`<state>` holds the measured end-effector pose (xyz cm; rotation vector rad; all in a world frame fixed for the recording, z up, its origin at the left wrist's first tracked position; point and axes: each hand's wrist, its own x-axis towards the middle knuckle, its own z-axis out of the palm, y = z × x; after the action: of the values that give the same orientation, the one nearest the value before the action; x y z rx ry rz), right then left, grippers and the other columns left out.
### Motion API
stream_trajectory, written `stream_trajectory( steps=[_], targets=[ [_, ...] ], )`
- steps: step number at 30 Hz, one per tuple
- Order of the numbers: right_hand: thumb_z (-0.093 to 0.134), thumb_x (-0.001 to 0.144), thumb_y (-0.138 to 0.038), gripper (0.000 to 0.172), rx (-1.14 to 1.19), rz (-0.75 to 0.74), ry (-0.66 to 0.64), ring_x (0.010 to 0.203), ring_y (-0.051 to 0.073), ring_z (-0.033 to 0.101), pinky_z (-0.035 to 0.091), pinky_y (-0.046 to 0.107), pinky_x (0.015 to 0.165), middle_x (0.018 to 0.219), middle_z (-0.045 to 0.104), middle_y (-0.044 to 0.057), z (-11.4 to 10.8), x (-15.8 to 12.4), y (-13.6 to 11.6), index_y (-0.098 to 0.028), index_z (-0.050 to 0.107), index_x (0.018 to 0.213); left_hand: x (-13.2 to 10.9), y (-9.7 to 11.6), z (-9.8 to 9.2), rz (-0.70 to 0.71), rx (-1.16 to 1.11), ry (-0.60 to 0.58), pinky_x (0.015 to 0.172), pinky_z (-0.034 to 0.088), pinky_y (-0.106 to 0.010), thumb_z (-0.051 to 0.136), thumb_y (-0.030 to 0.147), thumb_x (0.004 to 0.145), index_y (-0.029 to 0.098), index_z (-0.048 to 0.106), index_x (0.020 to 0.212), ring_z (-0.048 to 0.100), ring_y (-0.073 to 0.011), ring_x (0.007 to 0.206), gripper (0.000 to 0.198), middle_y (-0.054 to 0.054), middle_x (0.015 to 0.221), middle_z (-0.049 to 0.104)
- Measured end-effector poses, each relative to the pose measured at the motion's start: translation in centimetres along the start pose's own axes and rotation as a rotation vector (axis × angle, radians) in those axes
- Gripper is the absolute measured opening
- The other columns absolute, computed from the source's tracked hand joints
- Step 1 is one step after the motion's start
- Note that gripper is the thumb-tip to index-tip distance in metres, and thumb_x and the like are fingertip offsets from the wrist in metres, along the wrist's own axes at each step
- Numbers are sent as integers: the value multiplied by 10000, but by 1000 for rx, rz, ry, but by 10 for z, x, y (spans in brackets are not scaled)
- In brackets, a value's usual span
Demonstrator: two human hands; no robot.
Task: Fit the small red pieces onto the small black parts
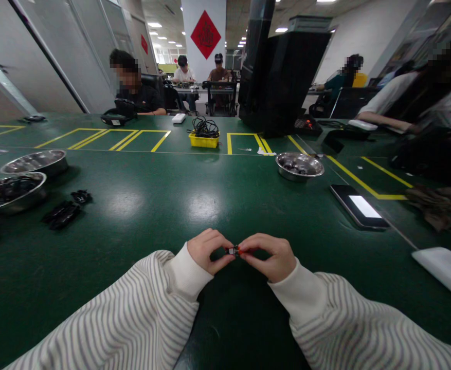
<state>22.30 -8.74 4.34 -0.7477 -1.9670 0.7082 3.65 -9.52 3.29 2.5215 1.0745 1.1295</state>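
Between my two hands, just above the green table (163,200), is a small dark part (232,251) with a light patch and a touch of orange-red at its right end. It is too small to name. My left hand (209,251) pinches its left side between thumb and forefinger. From the other side, the thumb and forefinger of my right hand (272,254) close on the orange-red end. The fingertips hide much of the part.
Metal bowls (36,160) stand at left, near loose black parts (64,211). A metal bowl (299,167) with round parts, a phone (359,206) and a white object (445,270) are at right. Cables fill a yellow tray (204,141) ahead. Several people sit beyond.
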Motion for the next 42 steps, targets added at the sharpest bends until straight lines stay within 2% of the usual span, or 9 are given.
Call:
stream_trajectory(
  steps=[5, 13, 23, 32, 42],
  targets=[
    [619, 662, -84, 117, -17, -67, 3, 622, 150, 635, 534, 243, 585, 713, 671, 72, -1, 1, 1, -163, 684, 719, 0, -1, 1, 4, 0, 0, 557, 433, -232, 548, 261, 741, 143, 592, 752, 530, -121, 615, 126, -34, 667, 610],
    [629, 640, -67, 127, 66, 1, 20, 586, 141, 627, 550, 217, 524, 696, 654, 75, 0, 0, -2, -133, 669, 741, 0, 1, 0, 30, -20, 27, 542, 436, -233, 560, 245, 729, 137, 597, 747, 535, -124, 601, 115, -38, 658, 613],
    [637, 643, -65, 119, 8, -59, 7, 614, 144, 631, 535, 232, 571, 703, 668, 60, -1, 2, -3, -167, 671, 695, 0, 1, 1, 44, -24, 38, 561, 442, -234, 566, 234, 729, 142, 592, 761, 541, -117, 613, 102, -31, 674, 619],
    [602, 692, -51, 146, -89, -198, -13, 647, 142, 637, 531, 224, 592, 733, 676, 76, -3, 1, -2, -157, 681, 752, -2, -3, 2, 63, -19, 43, 561, 442, -228, 570, 229, 729, 148, 609, 786, 541, -113, 619, 106, -29, 683, 610],
    [590, 709, -46, 133, -108, -289, -18, 621, 141, 632, 529, 218, 557, 718, 683, 92, -3, 1, -2, -128, 686, 753, -1, -1, 2, 125, -8, 99, 520, 435, -217, 581, 203, 718, 140, 620, 768, 532, -103, 575, 89, -30, 654, 605]
  ],
)
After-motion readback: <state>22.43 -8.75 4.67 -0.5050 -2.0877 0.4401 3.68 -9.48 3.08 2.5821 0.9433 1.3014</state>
